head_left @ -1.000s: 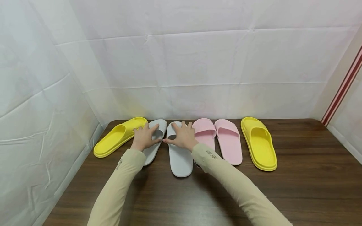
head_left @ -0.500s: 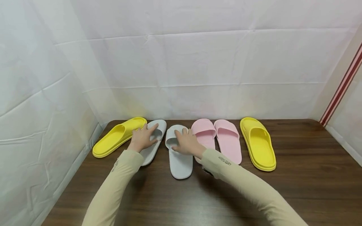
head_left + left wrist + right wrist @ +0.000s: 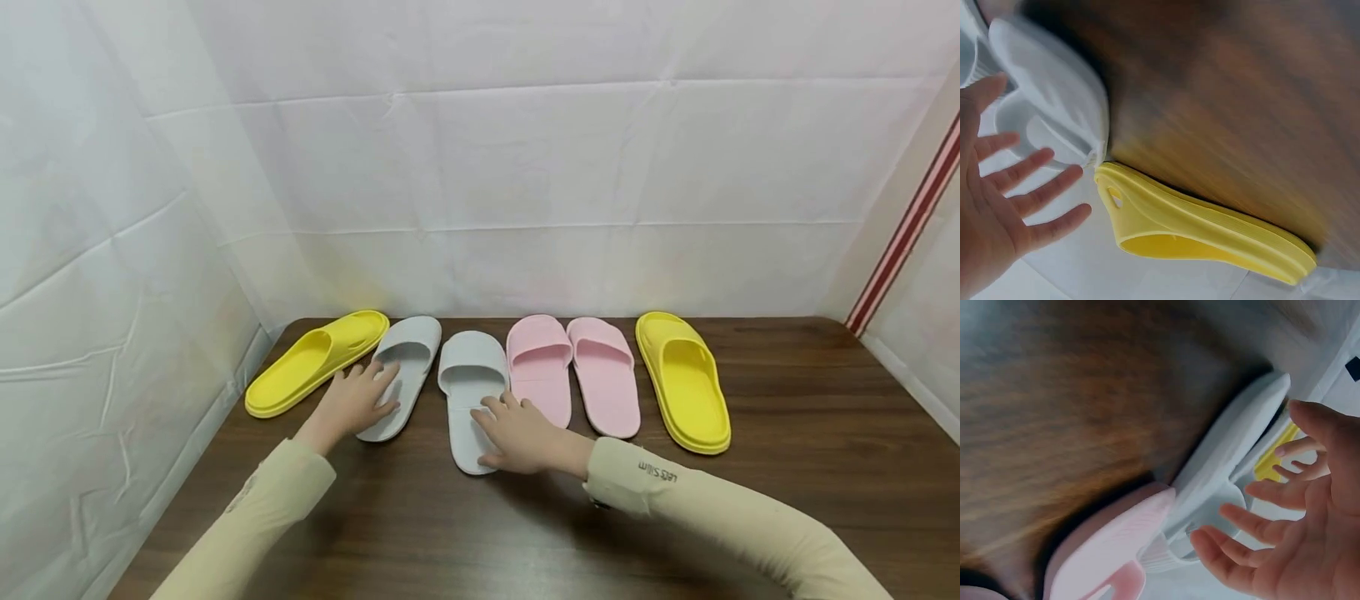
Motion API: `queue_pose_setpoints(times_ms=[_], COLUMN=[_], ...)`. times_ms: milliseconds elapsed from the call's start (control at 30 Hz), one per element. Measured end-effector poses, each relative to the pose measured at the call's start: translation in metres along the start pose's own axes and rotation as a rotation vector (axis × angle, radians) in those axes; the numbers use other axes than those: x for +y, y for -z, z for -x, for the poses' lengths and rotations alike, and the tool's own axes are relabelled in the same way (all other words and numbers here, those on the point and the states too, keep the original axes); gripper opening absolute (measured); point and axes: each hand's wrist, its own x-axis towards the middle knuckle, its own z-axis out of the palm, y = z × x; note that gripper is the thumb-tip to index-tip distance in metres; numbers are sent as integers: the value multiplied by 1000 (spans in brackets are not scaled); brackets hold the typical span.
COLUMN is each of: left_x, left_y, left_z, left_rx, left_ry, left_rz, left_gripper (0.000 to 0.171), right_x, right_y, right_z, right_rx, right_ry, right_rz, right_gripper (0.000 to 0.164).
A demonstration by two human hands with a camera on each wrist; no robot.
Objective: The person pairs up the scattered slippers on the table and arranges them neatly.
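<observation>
Two light grey slide slippers lie in the middle of the row on the table in the head view. My left hand [image 3: 351, 404], fingers spread, hovers over the heel half of the left grey slipper [image 3: 411, 354] and holds nothing. Over the lower right side of the right grey slipper [image 3: 474, 354] is my right hand [image 3: 521, 433], its fingers loosely bent around nothing. The left wrist view has the hand [image 3: 1010, 206] with fingers apart beside the grey slipper [image 3: 1054, 81]. From the right wrist, the hand [image 3: 1297, 531] shows an empty palm near a grey slipper [image 3: 1235, 437].
A yellow slipper [image 3: 288, 383] slants at the left end of the row. Two pink slippers, one [image 3: 543, 392] close by the right grey slipper and one [image 3: 611, 392] beyond, come before another yellow slipper [image 3: 693, 392]. White sheeting [image 3: 480, 167] stands behind the dark wooden table [image 3: 825, 433].
Both hands have drawn back toward the person, off the grey slippers' straps. The right grey slipper has shifted slightly nearer; its strap and the left one's now show uncovered.
</observation>
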Motion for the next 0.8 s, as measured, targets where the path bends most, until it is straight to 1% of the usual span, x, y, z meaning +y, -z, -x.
queue_pose_setpoints(times_ms=[133, 300, 433, 533, 700, 800], left_x=[-3, -5, -6, -7, -7, -7], left_y=[-3, -6, -8, -9, -7, -7], left_z=[15, 29, 35, 38, 41, 41], left_rx=[3, 28, 27, 13, -15, -14], left_ry=[-78, -134, -152, -158, -170, -178], left_rz=[-21, -27, 2, 23, 22, 22], left_gripper=[46, 39, 35, 38, 44, 44], right_x=[0, 1, 3, 3, 3, 3], right_y=[-3, -10, -15, -16, -17, -17], right_z=[8, 12, 13, 12, 11, 11], right_rx=[-16, -2, 21, 40, 54, 58], right_ry=[39, 80, 108, 121, 134, 139], right_rz=[-2, 20, 49, 75, 94, 107], right_gripper=[60, 56, 55, 54, 53, 53])
